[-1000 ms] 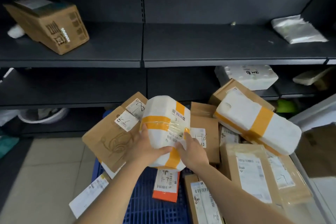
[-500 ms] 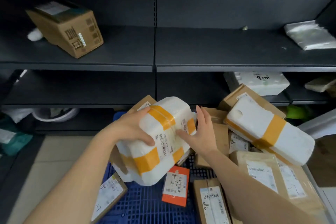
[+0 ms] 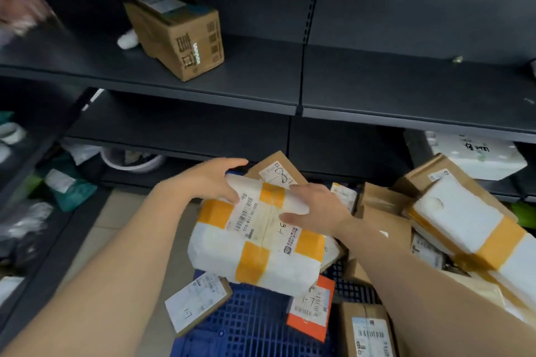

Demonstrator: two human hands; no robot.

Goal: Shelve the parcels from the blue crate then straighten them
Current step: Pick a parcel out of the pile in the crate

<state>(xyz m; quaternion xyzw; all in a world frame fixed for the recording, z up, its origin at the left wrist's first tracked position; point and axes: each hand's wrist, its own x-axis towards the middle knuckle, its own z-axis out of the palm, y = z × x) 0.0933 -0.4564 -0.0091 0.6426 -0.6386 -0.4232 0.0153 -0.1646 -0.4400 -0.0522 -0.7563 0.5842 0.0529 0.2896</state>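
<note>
A white foam parcel (image 3: 255,243) with orange tape bands and a barcode label hangs above the blue crate (image 3: 249,324). My left hand (image 3: 208,181) grips its far left end, and my right hand (image 3: 317,210) holds its far right edge. Several brown cardboard parcels fill the crate, among them a small orange packet (image 3: 311,310) and a labelled flat parcel (image 3: 197,303) leaning on the crate's left edge. A second white foam parcel (image 3: 464,220) with orange tape lies on top of the pile at right.
Dark metal shelves stand behind the crate. A brown cardboard box (image 3: 179,35) sits on the upper shelf (image 3: 261,78) at left. A white foam box (image 3: 475,153) rests on the lower right shelf. Bags and a white basin (image 3: 133,159) lie low at left.
The view has swung left. The white foam parcel has turned in my hands so its label faces up, and my right hand now grips its right edge.
</note>
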